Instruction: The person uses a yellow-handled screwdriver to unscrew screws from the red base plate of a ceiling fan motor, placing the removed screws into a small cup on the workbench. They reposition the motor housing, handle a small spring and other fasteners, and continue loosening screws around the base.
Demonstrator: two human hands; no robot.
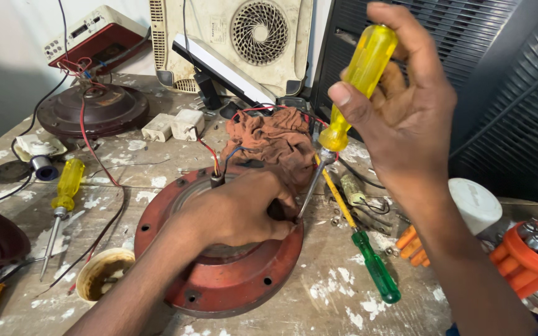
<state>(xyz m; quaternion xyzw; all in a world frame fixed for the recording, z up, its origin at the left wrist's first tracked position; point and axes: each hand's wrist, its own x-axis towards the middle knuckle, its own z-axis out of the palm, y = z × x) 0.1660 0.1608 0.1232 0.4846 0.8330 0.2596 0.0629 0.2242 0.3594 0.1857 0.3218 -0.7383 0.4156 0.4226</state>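
Note:
My right hand (406, 112) grips the yellow handle of a screwdriver (353, 81), held upright with its metal tip down at the inner edge of a round red motor housing (219, 286). My left hand (235, 211) presses down flat on the middle of that housing, right next to the tip. Red, blue and black wires (214, 155) rise from the housing just behind my left hand. A brown rag (275, 140) lies bunched against its far side.
A green-handled screwdriver (375, 267) lies right of the housing, a second yellow one (63, 193) to the left. A small white cup (101, 274), a dark fan motor (91, 112), white plugs (172, 124), an orange holder (530, 255) and a white lid (474, 202) crowd the paint-spattered bench.

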